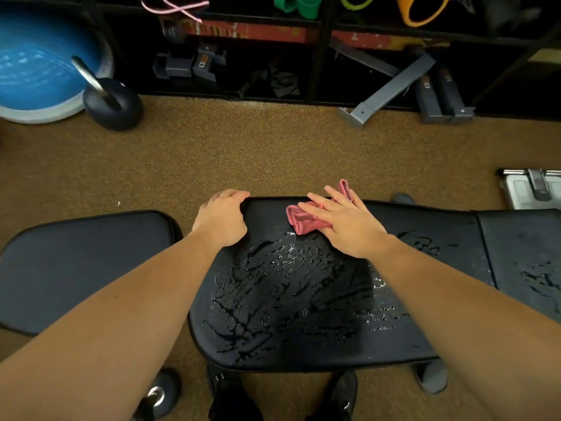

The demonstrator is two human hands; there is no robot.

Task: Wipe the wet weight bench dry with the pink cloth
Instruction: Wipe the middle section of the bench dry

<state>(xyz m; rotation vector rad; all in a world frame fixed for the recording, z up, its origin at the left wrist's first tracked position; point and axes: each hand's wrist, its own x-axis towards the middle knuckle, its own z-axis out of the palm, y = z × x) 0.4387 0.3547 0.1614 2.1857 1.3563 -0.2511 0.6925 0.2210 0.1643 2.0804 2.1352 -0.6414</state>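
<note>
The right hand (346,221) lies flat on the pink cloth (303,220), its fingers (321,202) straight and a little spread, pressing the cloth down onto the far part of the black weight bench (291,329). The cloth is bunched and folded; most of it shows to the left of the hand, and one corner pokes out beyond the fingertips at the far edge of the pad. The left hand (221,218) grips the far left corner of the same pad, its fingers curled over the edge and out of sight beyond it. Between the two forearms the pad is wet, covered in beads and streaks of water (282,284) that run toward its near edge, and more wet patches show on the pad section to the right (528,268). To the left, beside the wet pad, lies a separate dark pad (85,268) with no water visible on it. The bench stands on a brown speckled floor (243,153). Past it, a blue ball (39,65) sits at the upper left with a dark dumbbell (112,101) leaning just beside it, and a dark shelf rack (318,50) holds grey metal parts. A pair of black shoes (340,396) shows under the near edge of the bench.
</note>
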